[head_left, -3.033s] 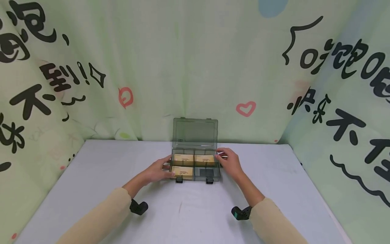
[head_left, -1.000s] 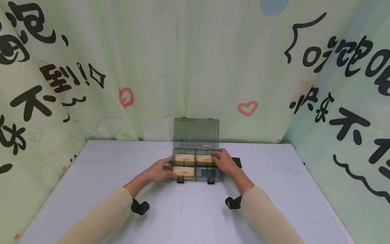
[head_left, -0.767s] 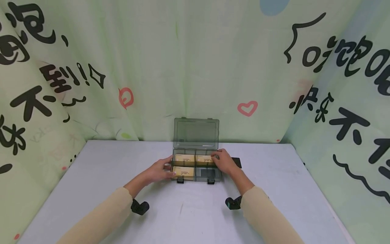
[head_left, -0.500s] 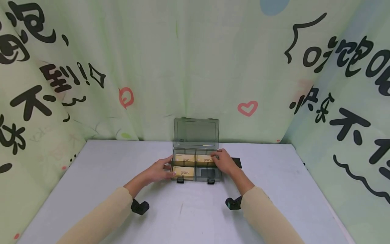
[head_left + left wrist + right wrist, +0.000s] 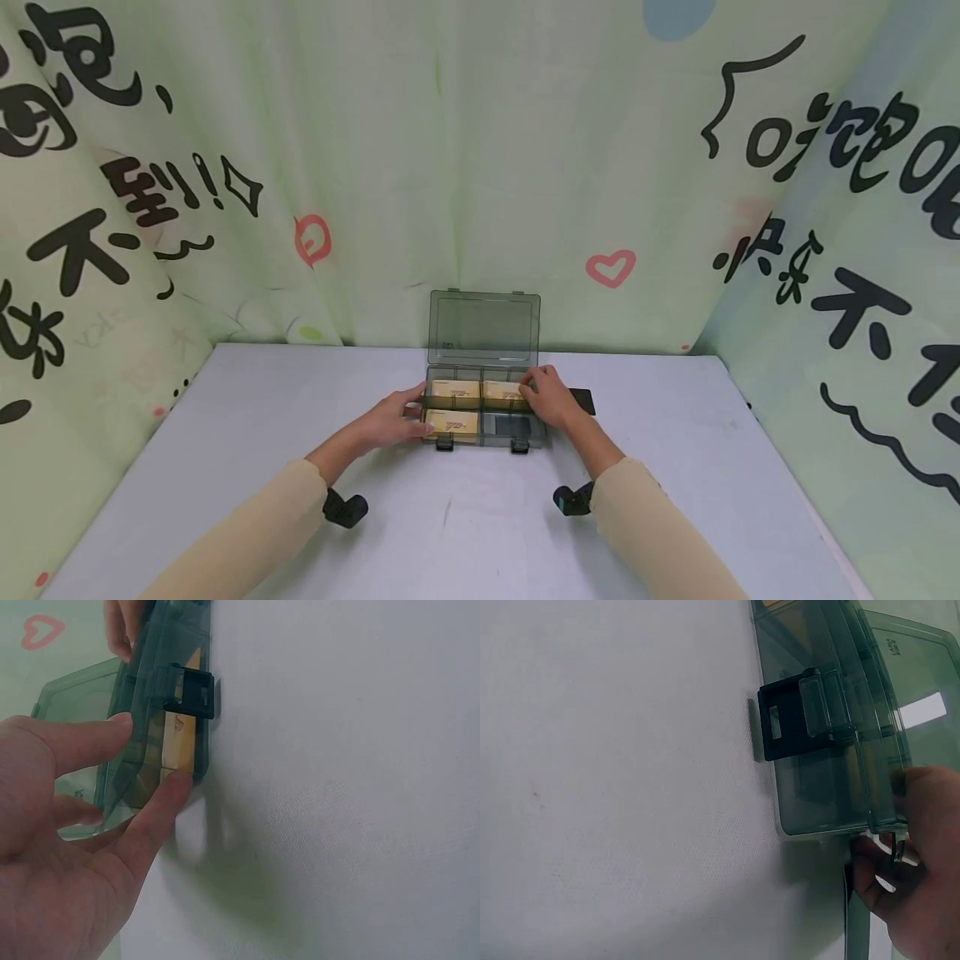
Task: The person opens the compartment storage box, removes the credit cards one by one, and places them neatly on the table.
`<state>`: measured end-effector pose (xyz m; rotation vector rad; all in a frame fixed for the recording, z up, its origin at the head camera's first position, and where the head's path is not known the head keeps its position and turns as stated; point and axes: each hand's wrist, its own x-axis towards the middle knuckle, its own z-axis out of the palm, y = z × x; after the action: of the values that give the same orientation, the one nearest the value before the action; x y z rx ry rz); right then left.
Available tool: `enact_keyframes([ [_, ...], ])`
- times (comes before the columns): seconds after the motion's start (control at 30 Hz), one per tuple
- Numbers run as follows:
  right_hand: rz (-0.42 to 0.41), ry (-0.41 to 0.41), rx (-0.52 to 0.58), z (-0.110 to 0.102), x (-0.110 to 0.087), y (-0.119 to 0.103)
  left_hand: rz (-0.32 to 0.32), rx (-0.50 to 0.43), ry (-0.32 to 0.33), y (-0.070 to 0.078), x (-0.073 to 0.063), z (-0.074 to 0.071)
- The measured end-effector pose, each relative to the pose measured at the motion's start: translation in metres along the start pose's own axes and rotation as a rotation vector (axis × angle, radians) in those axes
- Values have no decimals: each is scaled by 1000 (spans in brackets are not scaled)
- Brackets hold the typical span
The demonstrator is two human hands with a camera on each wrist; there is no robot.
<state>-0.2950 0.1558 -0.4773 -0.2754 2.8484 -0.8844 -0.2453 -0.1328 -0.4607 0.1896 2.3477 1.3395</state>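
Note:
A translucent grey-green compartment box [image 5: 483, 375] stands with its lid [image 5: 484, 327] raised at the back. Yellow cartons lie in three compartments: back left [image 5: 455, 392], back right [image 5: 502, 392] and front left [image 5: 455, 423]. Something dark grey [image 5: 507, 426] lies in the front right one. My left hand [image 5: 392, 418] holds the box's left end, thumb at the front corner, a finger over the side wall in the left wrist view. My right hand [image 5: 553, 396] grips the right wall, fingertips over the back right carton. Its curled fingers [image 5: 870, 870] show below the wall in the right wrist view.
A flat black piece [image 5: 582, 401] lies on the white table [image 5: 637, 433] just right of my right hand. Two black latches, left [image 5: 445, 442] and right [image 5: 519, 446], hang at the box's front. A printed curtain [image 5: 480, 167] closes off the back and sides.
Since three seconds ago my right hand has moved left, its fingertips now over the back right carton. The flat black piece shows more beside it. The last second shows hardly any movement.

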Motion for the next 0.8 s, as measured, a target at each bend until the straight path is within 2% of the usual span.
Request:
enact_keyframes([
  [0.2,-15,97,49,-1,2,2,-13,7,4,1,0,0],
  [0.33,-34,127,88,-4,2,2,-25,12,5,2,-2,0],
  [0.57,-13,100,126,-8,-1,0,-18,6,3,3,-2,-1],
  [0.8,-50,97,83,-8,-4,4,-19,-4,-2,1,0,1],
])
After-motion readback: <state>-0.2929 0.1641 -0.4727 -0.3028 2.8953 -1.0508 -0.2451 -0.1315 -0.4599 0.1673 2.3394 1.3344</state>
